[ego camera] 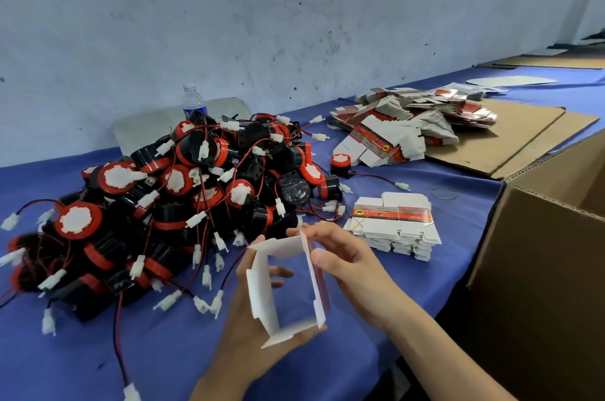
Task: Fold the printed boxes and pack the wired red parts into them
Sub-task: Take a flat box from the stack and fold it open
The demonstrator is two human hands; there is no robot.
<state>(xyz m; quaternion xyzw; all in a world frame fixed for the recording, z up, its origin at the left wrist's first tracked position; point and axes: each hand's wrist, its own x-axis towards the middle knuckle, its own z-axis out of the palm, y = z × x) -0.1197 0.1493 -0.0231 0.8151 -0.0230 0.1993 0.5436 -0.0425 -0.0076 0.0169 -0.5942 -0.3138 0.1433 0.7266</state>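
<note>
I hold a small printed box (262,289), opened into a square tube, white inside, above the blue table (163,351). My left hand (244,332) cups it from below and behind, fingers showing through the tube. My right hand (347,256) pinches its upper right wall. A big heap of wired red and black parts (170,200) with white plugs lies to the left. A short stack of flat printed boxes (393,223) sits just right of my hands.
More flat boxes (409,125) are piled at the back on flat cardboard (523,138). A large open cardboard carton (540,263) stands at the right. One loose red part (340,164), a rubber band (444,193) and a water bottle (193,101) are also here.
</note>
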